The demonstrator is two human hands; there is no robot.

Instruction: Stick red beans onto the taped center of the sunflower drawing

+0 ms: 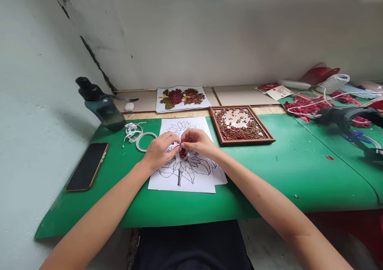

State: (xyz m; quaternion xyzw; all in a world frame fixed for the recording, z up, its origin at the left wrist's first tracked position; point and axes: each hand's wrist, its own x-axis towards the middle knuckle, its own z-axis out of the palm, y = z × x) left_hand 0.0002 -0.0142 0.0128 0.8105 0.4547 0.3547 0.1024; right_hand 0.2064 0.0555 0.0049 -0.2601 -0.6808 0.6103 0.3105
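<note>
We have only a patch of red seeds (183, 153) at the centre of the sunflower drawing (191, 178), petals and leaves bare, left hand (160, 150) and right hand (199, 142) pinched shut over it.

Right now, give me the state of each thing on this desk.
Left hand: fingertips pinched over the flower's centre.
Right hand: pinched likewise, touching the left.
Sunflower drawing: flat, uncoloured, red beans at its centre.
Wooden tray: partly filled with beans, bare patch in the middle.
Bottle: upright, capped.
Phone: face up, screen dark.
</note>
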